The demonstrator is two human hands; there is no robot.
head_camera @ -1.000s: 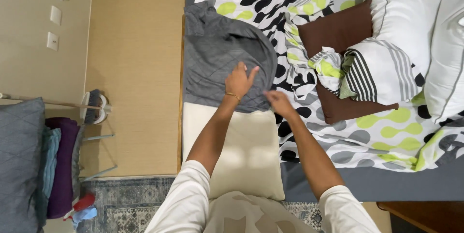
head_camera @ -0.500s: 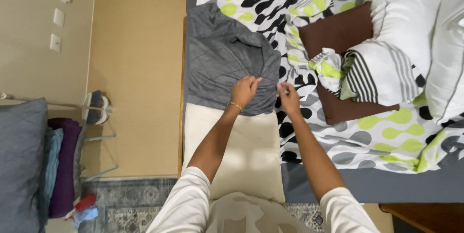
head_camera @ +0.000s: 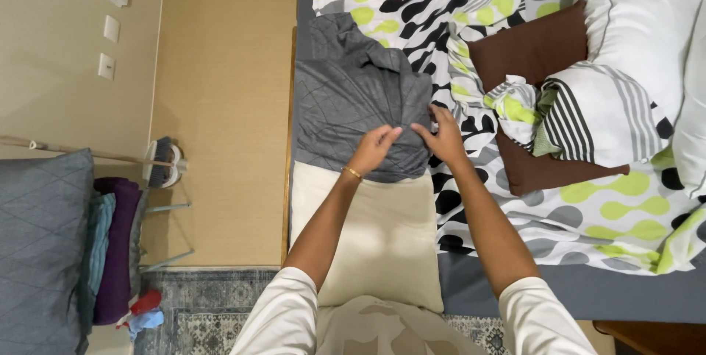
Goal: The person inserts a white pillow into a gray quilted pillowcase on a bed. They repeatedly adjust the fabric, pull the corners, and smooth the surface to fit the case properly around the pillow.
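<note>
A grey quilted pillowcase (head_camera: 353,97) lies crumpled at the left edge of the bed, over the end of a cream pillow (head_camera: 375,230). My left hand (head_camera: 373,149) rests on the grey fabric's near edge, fingers bent and pinching the cloth. My right hand (head_camera: 441,134) is at the fabric's right corner, fingers curled on its edge. Both hands are close together, almost touching.
A patterned bedsheet (head_camera: 412,2) with green and black spots covers the bed. A brown pillow (head_camera: 537,53), a striped bundle (head_camera: 588,112) and white pillows (head_camera: 640,9) lie on the right. On the left stand a grey cushion (head_camera: 37,237), folded cloths (head_camera: 110,252) and a broom (head_camera: 162,160).
Both hands have drawn back toward me and come together on the grey fabric's near edge. The fabric has bunched and shifted slightly toward the pillow.
</note>
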